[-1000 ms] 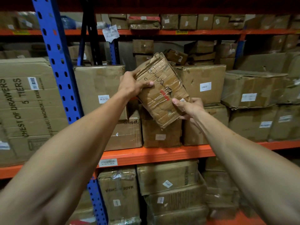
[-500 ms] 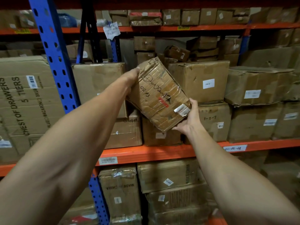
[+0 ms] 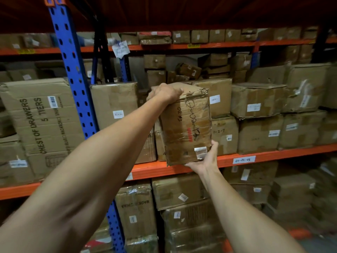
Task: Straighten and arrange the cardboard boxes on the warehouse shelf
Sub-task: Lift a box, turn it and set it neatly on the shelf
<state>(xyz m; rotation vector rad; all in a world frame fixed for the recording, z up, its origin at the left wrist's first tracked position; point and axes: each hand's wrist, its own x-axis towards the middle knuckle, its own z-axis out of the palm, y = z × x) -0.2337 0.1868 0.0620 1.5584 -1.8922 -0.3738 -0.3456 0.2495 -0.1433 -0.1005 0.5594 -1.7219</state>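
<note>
Small taped carton (image 3: 186, 125) was held nearly upright in front of the middle shelf, its bottom edge level w/ the orange beam (image 3: 273, 155), not yet set down. Left hand (image 3: 166, 93) was curled over the top left corner, fingers closed on the crushed top edge. Right hand (image 3: 204, 159) was cupped under the bottom right corner, palm up, thumb against the side, bearing the weight.

Risks, as I judged them:
- grip was on two opposite corners only; if the right palm slid off, the carton would prob pivot on the left hand and drop past the beam
- top edge was torn and soft, so the left fingers could tear through it rather than hold
- tape was wrinkled and peeling near the bottom; a seam might open if it was shoved in hard
- gap between the big left carton (image 3: 114, 105) and the labelled carton (image 3: 217, 96) looked tight; forcing it could knock the lower carton marked 1-2-3 (image 3: 225, 135) or skew neighbours
- tilted small box (image 3: 188, 69) on the rear stack looked loose and could tip if the stack got bumped

Contents: all cartons in view were shut and taped, so contents couldn't be seen. Only the far left one (image 3: 38, 125) was printed "chest of drawers 5 tiers"; the held carton had handwritten marks, illegible
</note>
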